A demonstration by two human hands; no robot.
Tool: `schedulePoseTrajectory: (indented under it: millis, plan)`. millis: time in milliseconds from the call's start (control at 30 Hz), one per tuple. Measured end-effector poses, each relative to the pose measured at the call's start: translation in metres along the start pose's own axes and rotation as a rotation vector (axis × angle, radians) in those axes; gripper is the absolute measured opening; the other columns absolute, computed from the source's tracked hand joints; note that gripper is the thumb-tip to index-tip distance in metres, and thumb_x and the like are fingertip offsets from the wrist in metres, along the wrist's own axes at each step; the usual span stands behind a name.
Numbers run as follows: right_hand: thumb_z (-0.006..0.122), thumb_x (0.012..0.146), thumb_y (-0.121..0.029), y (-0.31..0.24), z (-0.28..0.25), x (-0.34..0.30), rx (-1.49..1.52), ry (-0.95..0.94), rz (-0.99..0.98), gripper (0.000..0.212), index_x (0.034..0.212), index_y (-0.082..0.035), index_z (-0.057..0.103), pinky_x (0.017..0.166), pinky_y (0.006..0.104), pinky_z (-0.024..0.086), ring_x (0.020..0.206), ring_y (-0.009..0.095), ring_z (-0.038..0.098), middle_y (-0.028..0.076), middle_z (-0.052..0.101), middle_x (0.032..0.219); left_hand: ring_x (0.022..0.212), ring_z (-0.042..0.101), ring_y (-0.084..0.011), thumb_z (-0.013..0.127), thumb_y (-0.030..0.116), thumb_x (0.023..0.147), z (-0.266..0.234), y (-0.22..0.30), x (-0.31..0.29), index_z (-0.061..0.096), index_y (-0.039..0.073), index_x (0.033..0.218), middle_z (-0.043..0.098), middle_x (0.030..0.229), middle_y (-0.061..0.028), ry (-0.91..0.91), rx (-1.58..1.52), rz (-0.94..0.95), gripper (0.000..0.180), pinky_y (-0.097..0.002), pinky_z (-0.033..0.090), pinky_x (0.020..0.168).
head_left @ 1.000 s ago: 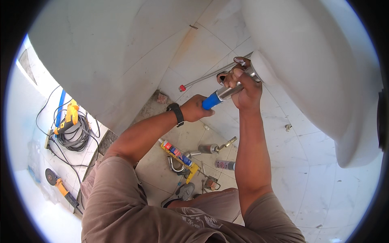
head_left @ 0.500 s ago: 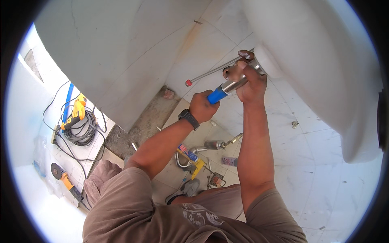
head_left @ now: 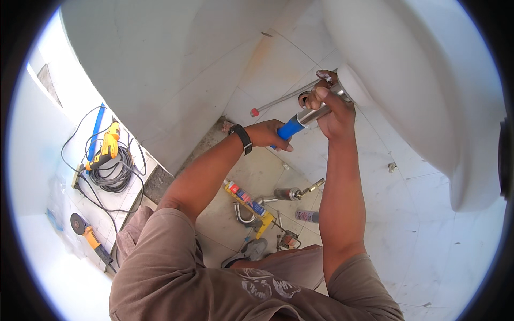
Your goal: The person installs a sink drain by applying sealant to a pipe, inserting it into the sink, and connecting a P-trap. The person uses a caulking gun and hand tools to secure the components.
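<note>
A chrome drain pipe [head_left: 315,115] runs slantwise from the underside of a white ceramic basin [head_left: 396,80]. Its lower end carries a blue sleeve [head_left: 290,127]. My left hand [head_left: 267,135], with a black watch at the wrist, is closed around this blue end, the thumb on its near side. Higher up, close to the white round part [head_left: 353,85] under the basin, my right hand [head_left: 334,113] grips the chrome pipe. The right fingers partly cover the joint there. Behind the pipe hangs a thin grey hose [head_left: 281,98] with a red end.
On the tiles below lie a caulking gun [head_left: 247,199], a bent chrome trap pipe [head_left: 243,216], a torch canister [head_left: 289,193] and a spray can [head_left: 307,215]. At the left are a yellow drill [head_left: 110,143], a coiled cable [head_left: 115,174] and an angle grinder [head_left: 93,241]. A wall [head_left: 139,69] rises nearby.
My left hand has shifted its hold on the blue end, its wrist moving up and left and its fingers loosening somewhat. The right hand keeps its grip. The view has shifted slightly.
</note>
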State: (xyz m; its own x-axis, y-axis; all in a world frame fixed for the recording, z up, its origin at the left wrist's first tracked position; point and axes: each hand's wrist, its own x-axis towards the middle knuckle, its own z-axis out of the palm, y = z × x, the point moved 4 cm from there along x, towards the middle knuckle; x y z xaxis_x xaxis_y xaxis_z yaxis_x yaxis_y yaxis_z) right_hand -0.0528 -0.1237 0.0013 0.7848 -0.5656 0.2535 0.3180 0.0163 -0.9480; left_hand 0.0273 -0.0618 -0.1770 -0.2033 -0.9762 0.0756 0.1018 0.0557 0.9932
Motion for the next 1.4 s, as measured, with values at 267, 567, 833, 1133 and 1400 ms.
schedulePoseTrajectory:
  millis: [267, 567, 833, 1133, 1400]
  plan:
    - [0.069, 0.083, -0.002, 0.000, 0.001, 0.000, -0.001, 0.041, -0.018, 0.037, 0.117, 0.007, 0.060, 0.065, 0.0375, 0.048, 0.064, 0.020, 0.057, 0.008, 0.058, 0.077, 0.067, 0.060, -0.0124, 0.083, 0.028, 0.079, -0.001, -0.001, 0.008, 0.064, 0.008, 0.079, 0.064, 0.072, -0.0016, -0.119, -0.056, 0.021, 0.028, -0.0278, 0.044, 0.066]
    - [0.063, 0.087, -0.002, 0.000, 0.007, -0.001, -0.039, 0.137, -0.016, 0.031, 0.117, 0.004, 0.058, 0.064, 0.0387, 0.047, 0.060, 0.018, 0.053, 0.007, 0.054, 0.072, 0.058, 0.052, -0.0123, 0.080, 0.029, 0.084, 0.008, -0.004, 0.002, 0.057, 0.005, 0.070, 0.056, 0.061, -0.0025, 0.275, 0.053, 0.124, 0.036, -0.0337, 0.044, 0.057]
    - [0.064, 0.083, 0.001, -0.002, 0.007, 0.000, -0.038, 0.102, -0.046, 0.028, 0.110, 0.005, 0.060, 0.059, 0.0377, 0.048, 0.058, 0.020, 0.055, 0.009, 0.057, 0.074, 0.056, 0.056, -0.0245, 0.072, 0.021, 0.085, 0.028, 0.002, -0.010, 0.062, -0.001, 0.078, 0.059, 0.062, -0.0155, 0.707, 0.172, 0.222, 0.025, -0.0386, 0.047, 0.059]
    - [0.066, 0.083, 0.000, -0.001, 0.003, -0.002, -0.025, 0.083, -0.015, 0.030, 0.112, 0.005, 0.061, 0.060, 0.0374, 0.048, 0.061, 0.020, 0.058, 0.009, 0.059, 0.076, 0.061, 0.049, -0.0126, 0.075, 0.022, 0.087, 0.038, 0.003, -0.009, 0.063, 0.000, 0.082, 0.059, 0.065, -0.0032, 0.883, 0.173, 0.246, 0.026, -0.0350, 0.045, 0.059]
    - [0.066, 0.083, -0.001, -0.001, 0.004, -0.002, -0.004, 0.094, -0.009, 0.033, 0.115, 0.006, 0.060, 0.063, 0.0377, 0.049, 0.062, 0.020, 0.056, 0.009, 0.059, 0.078, 0.063, 0.053, -0.0115, 0.083, 0.030, 0.082, 0.001, -0.001, 0.010, 0.063, 0.009, 0.075, 0.061, 0.068, -0.0015, -0.017, -0.007, 0.074, 0.030, -0.0311, 0.043, 0.061]
